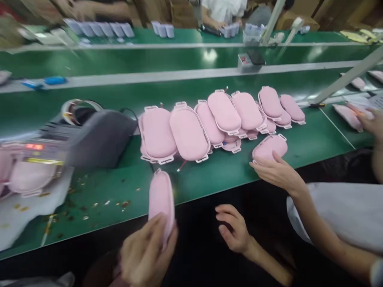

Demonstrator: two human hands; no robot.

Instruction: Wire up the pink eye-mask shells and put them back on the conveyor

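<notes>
My left hand (146, 251) is closed around the lower end of a pink oval padded shell (160, 191), held upright and edge-on by the front edge of the bench. My right hand (235, 229) hangs just off that edge, fingers loosely curled and apart, with nothing in it. Beyond both hands lies an overlapping row of similar pink shells (190, 133) with white rims and strap tabs; short wires stick out from some. A co-worker's hand (277, 171) from the right touches a single pink shell (269, 147) near the edge.
On the left stands a machine with a red digital display (34, 146) and a dark grey cover (101, 137). Small brass-coloured bits (125, 204) lie scattered on the green bench (206, 183). Another hand (371, 123) is at far right. A clear box (249, 63) sits farther back.
</notes>
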